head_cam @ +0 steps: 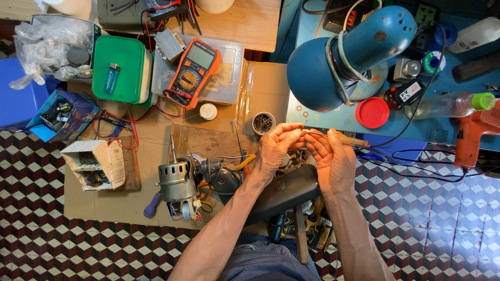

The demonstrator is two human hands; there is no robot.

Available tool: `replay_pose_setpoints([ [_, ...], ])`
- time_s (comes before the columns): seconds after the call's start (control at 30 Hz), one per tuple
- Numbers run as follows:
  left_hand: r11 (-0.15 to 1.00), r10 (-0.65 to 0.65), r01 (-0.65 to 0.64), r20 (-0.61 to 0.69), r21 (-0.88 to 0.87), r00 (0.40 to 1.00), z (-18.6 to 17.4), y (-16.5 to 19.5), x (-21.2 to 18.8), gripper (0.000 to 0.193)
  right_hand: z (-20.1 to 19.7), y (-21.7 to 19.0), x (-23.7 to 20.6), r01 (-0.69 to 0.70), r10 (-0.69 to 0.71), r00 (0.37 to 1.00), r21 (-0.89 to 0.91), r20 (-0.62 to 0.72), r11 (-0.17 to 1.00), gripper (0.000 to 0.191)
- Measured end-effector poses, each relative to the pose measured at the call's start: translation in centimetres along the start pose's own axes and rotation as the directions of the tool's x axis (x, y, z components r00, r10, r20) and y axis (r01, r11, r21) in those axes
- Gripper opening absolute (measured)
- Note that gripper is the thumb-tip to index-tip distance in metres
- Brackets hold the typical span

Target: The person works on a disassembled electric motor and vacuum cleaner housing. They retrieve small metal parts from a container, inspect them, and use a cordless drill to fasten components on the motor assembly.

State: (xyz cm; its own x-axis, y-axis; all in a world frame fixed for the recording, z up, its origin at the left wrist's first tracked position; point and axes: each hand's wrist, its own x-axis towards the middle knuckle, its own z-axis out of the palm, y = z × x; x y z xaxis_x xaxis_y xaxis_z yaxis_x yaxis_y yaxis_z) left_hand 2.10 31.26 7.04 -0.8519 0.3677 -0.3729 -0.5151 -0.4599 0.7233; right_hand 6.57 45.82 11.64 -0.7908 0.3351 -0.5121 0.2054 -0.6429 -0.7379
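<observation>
Wooden-handled tool (341,138) sits centre frame, long axis near horizontal, handle end pointing right and slightly down, thin tip toward the left. Right hand (333,158) is curled around the handle; left hand (276,145) pinches the tip end with fingers closed. Small round tin (263,123) just left of the hands holds screws. Open cardboard box (96,162) at left has dark small parts. Blue box (62,115) upper left holds components. Green-lidded tub (122,70) carries a lighter (111,78).
</observation>
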Motion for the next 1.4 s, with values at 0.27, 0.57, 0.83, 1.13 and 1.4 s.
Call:
replay_pose_setpoints([
  [0.27, 0.994, -0.024, 0.044, -0.196, 0.097, 0.980, -4.3, 0.3, -0.9, 0.032, -1.0, -0.3, -2.1, -0.021, 0.019, 0.998, -0.024, -0.060, 0.999, 0.032],
  [0.57, 0.865, 0.044, 0.153, -0.376, 0.478, 0.926, -12.3, -0.9, 2.9, 0.026, -4.7, 0.8, -4.8, -0.053, 0.056, 0.989, 0.023, -0.139, 0.998, 0.031],
  [0.83, 0.909, -0.045, 0.159, -0.290, 0.384, 0.956, -13.6, -4.5, 4.9, 0.027, -6.6, 1.1, -6.4, -0.035, 0.039, 0.982, 0.025, -0.183, 0.999, 0.037],
  [1.13, 0.894, -0.024, 0.157, -0.303, 0.420, 0.953, -12.0, -2.3, 3.7, 0.030, -7.3, 1.4, -7.1, -0.022, 0.033, 0.979, 0.057, -0.201, 0.998, 0.037],
  [1.4, 0.964, -0.084, 0.147, -0.272, 0.220, 0.959, -9.3, 0.7, 1.7, 0.042, -7.6, 1.8, -7.4, -0.014, 0.028, 0.977, 0.067, -0.212, 0.998, 0.035],
])
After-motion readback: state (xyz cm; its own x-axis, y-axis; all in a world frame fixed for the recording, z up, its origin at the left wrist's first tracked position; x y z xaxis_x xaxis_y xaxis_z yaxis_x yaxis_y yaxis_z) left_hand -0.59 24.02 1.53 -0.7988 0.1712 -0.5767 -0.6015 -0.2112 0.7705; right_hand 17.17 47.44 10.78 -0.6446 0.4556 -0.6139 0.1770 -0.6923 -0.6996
